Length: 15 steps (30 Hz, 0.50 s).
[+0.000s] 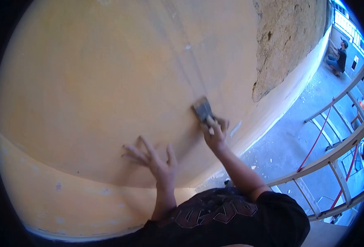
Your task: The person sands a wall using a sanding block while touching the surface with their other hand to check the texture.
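A yellow-painted wall (103,82) fills most of the view. My right hand (217,133) grips a putty knife (203,108) by its handle, fingers wrapped round it, with the wide grey blade against the wall. Faint grey streaks (186,61) run up the paint above the blade. To the left and lower, my left hand (155,162) has its fingers spread at the wall surface and holds nothing. The handle is mostly hidden by my right fingers.
Rough, bare plaster (280,45) shows at the upper right of the wall. A metal ladder (305,168) with red cords (318,131) stands at the right. Farther off, another person (338,57) in a cap crouches by the wall. Pale flakes lie on the floor (272,144).
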### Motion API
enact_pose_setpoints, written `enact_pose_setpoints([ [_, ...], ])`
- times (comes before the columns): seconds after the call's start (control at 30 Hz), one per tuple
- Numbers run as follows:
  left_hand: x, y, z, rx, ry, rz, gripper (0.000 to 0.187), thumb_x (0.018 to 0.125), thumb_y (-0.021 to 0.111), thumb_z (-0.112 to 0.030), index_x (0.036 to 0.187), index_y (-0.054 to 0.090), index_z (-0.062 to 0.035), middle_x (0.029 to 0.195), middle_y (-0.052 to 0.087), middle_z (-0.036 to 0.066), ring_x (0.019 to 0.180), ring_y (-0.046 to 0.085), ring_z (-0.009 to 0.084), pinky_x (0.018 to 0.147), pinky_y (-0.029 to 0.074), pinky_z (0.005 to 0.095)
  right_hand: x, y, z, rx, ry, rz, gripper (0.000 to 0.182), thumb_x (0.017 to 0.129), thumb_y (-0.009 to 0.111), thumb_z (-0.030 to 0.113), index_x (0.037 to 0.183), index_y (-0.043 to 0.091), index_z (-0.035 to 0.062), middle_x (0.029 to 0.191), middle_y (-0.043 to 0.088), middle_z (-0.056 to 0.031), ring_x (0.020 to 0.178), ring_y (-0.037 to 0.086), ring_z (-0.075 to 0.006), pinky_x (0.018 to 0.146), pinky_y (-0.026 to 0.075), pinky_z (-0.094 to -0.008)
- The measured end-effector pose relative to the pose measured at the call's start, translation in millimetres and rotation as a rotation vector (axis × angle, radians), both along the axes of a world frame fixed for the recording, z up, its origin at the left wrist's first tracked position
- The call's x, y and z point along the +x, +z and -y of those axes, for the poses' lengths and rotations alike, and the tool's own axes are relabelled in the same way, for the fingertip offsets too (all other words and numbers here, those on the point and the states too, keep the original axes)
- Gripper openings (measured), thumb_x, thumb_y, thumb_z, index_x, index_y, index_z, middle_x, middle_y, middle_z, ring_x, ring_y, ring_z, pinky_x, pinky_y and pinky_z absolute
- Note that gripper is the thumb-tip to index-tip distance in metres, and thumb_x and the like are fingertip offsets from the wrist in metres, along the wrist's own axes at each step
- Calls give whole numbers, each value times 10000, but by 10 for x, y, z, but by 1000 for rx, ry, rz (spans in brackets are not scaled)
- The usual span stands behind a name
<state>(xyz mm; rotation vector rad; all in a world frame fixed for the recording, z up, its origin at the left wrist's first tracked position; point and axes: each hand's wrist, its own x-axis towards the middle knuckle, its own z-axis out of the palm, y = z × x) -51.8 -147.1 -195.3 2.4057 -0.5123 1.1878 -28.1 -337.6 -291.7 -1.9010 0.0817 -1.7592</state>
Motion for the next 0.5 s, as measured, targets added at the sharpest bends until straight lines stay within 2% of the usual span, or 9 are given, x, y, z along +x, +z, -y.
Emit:
enact_pose_setpoints([
  [0.03,21,-1,103,-17,-32,8,787,818,626,-348,1436,252,-36,1493,-7,292,1318,-82,580,974,-21,727,-23,141,-13,-13,-12,1,411,680,772,65,1061,619,76,958,597,-118,834,516,-260,762,386,-367],
  [0.1,111,-81,336,-1,-100,23,786,814,625,-379,1433,268,-51,1483,30,310,1315,-78,584,960,-39,737,16,797,118,-22,-34,36,413,675,777,71,1057,622,78,951,596,-115,835,522,-263,769,389,-363],
  [0.17,143,-259,531,28,-135,34,778,817,619,-400,1432,281,-65,1477,54,317,1314,-78,586,951,-45,743,21,944,157,-4,-37,49,415,672,780,73,1056,623,79,948,595,-113,839,525,-264,771,391,-362],
  [0.2,162,-326,633,119,-92,10,782,822,610,-421,1435,275,-69,1473,47,328,1300,-88,604,940,-51,748,30,948,189,-13,-45,74,429,663,789,103,1060,630,87,940,602,-103,818,524,-248,748,383,-357],
  [0.27,215,-397,719,218,-55,-2,787,827,601,-441,1438,269,-73,1469,41,340,1287,-97,623,928,-57,754,46,744,230,0,-43,87,432,652,798,135,1052,639,103,938,601,-90,801,519,-238,719,384,-360],
  [0.37,190,-466,758,235,-1,-15,732,833,588,-452,1422,329,-104,1475,83,319,1299,-83,610,943,-48,744,-53,-378,155,31,14,-103,410,638,796,133,1019,644,128,979,579,-87,814,512,-258,710,407,-384],
  [0.4,174,-454,728,266,20,-21,704,839,581,-451,1415,350,-119,1483,91,300,1310,-71,594,954,-41,735,-139,-596,125,19,28,-193,425,626,800,138,1021,645,139,1023,574,-94,825,518,-266,724,413,-396],
  [0.5,153,-399,673,317,43,-43,664,850,570,-443,1408,374,-140,1495,108,267,1331,-45,563,976,-26,717,-115,-273,132,-39,34,-101,436,632,799,162,1038,643,145,1018,577,-93,830,517,-257,727,403,-384],
])
